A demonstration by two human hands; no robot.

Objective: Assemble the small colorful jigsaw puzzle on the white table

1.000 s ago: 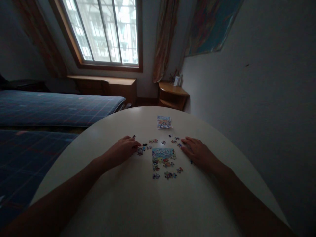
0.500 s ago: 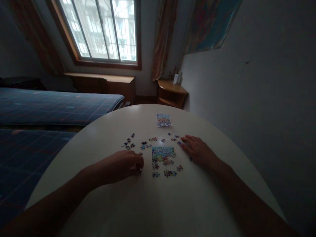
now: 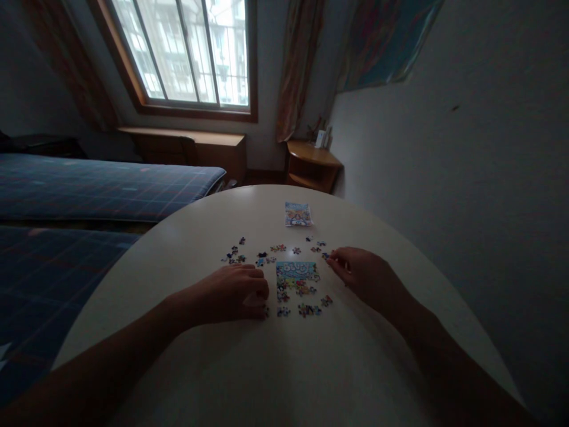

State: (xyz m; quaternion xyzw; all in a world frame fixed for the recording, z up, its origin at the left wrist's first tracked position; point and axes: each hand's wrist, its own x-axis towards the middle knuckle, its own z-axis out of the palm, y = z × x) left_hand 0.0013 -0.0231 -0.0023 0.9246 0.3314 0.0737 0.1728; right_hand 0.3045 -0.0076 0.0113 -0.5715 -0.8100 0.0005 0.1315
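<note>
A partly joined jigsaw puzzle (image 3: 297, 271) lies flat on the white round table (image 3: 284, 373), its top rows linked and lettered. My left hand (image 3: 237, 292) is just left of it, fingers curled, with a small puzzle piece (image 3: 267, 312) at the thumb tip. To the right of the puzzle, my right hand (image 3: 360, 270) has thumb and forefinger pinched together at a puzzle piece (image 3: 326, 256). Below the joined rows sit a short joined strip (image 3: 309, 310), a corner piece (image 3: 283, 311) and a tilted piece (image 3: 326, 300).
Loose puzzle pieces (image 3: 233, 255) are scattered beyond my left hand, and more pieces (image 3: 278, 248) lie above the puzzle. A printed picture packet (image 3: 298, 214) rests farther back. Past the table's edge are a bed (image 3: 111, 187), a corner shelf (image 3: 315, 155) and a wall on the right.
My left hand has shifted right toward the puzzle, and the piece at its thumb has moved along with it. The right hand's fingers have gone from spread to pinched.
</note>
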